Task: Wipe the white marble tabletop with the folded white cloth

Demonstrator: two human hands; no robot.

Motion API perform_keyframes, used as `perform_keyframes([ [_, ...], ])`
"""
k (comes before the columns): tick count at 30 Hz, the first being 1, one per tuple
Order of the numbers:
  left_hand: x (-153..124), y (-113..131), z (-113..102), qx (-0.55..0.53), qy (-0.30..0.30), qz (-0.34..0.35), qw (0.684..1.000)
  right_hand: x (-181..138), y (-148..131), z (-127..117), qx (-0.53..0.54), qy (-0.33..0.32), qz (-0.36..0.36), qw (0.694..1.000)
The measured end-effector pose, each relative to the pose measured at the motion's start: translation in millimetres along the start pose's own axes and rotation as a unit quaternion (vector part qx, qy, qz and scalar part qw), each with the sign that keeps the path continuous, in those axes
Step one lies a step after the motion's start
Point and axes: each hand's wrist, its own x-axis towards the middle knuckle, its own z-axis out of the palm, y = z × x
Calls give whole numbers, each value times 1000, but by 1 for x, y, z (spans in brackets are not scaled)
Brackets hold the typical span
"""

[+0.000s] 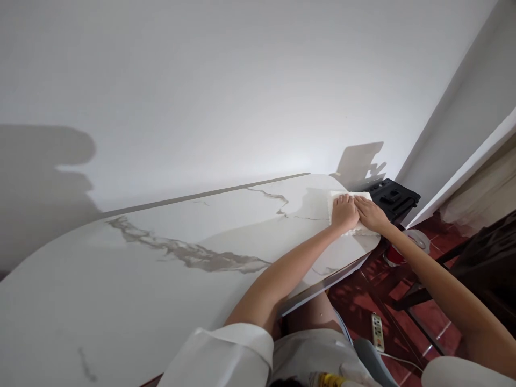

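Note:
A white cloth [365, 232] lies spread on the rounded right end of a white marble-patterned tabletop [161, 290]. My left hand [345, 213] presses down on the cloth with its fingers bent, gripping it. Right beside it, my right hand [371, 215] rests on the cloth with fingers stretched out flat, their tips meeting the left hand. Part of the cloth is hidden beneath both hands.
A white wall [221, 97] runs along the table's far side. Past the right end sits a black appliance [393, 196]. On the red tiled floor are a power strip [377, 332] with a cable and a red-and-white container [397, 255]. Dark furniture [484, 263] stands at right.

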Motion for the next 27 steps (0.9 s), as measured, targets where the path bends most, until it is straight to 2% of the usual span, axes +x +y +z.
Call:
perform_keyframes([
  [5, -56, -3, -26, 17, -4, 10, 1000, -23, -39, -21, 13, -28, -40, 999],
  [9, -101, -28, -63, 47, -14, -11, 999, -20, -90, -18, 33, -13, -88, 995],
  [12, -139, -61, -95, 54, -40, -50, 996, -11, -151, -15, 63, -1, -106, 992],
  [15, -187, -99, -129, 74, -48, -95, 992, -4, -225, -21, 108, -21, -134, 985],
  [18, -242, -134, -164, 111, -32, -149, 982, 3, -301, -32, 159, -43, -182, 969],
  [21, -297, -162, -199, 139, 2, -209, 968, 7, -369, -40, 210, -29, -237, 948],
  [24, -343, -185, -229, 161, 21, -252, 954, 10, -428, -44, 243, -18, -286, 927],
  [27, -378, -208, -255, 167, 30, -274, 947, 14, -478, -47, 249, -22, -317, 915],
])
